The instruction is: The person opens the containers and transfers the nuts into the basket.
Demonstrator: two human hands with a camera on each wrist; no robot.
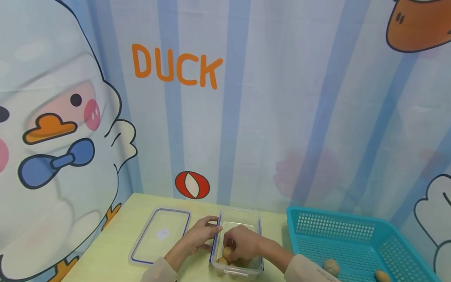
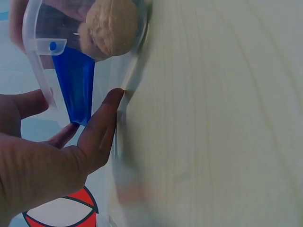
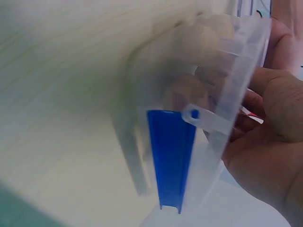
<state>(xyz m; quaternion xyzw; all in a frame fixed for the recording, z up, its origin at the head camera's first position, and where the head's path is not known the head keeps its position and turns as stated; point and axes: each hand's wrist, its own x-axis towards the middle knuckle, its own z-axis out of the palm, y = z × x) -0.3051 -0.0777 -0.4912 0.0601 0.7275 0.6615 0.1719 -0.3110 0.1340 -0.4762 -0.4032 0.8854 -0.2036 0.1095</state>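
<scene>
Farthest left on the worktop lies the lid, a white label on it; its near right corner is hidden by the left forearm and sleeve. Between lid and box, the left hand rests its loosely spread, fairly straight fingers against the box's left side. In the left wrist view one fingertip comes down near the worktop, beside a blue latch; that view cuts off much of the box.

The walnuts sit at the near end of the box, to the right of the left hand and right under the right hand. That hand reaches inside from the right, fingers bent downward and a walnut at their tips; whether they pinch it I cannot tell. The hand covers part of the pile, so a count is not possible, and the right wrist view shows it only hazily through the cloudy wall.

Right of the right sleeve, the basket runs out of the picture below; two more walnuts show, the farther right one cut off.
</scene>
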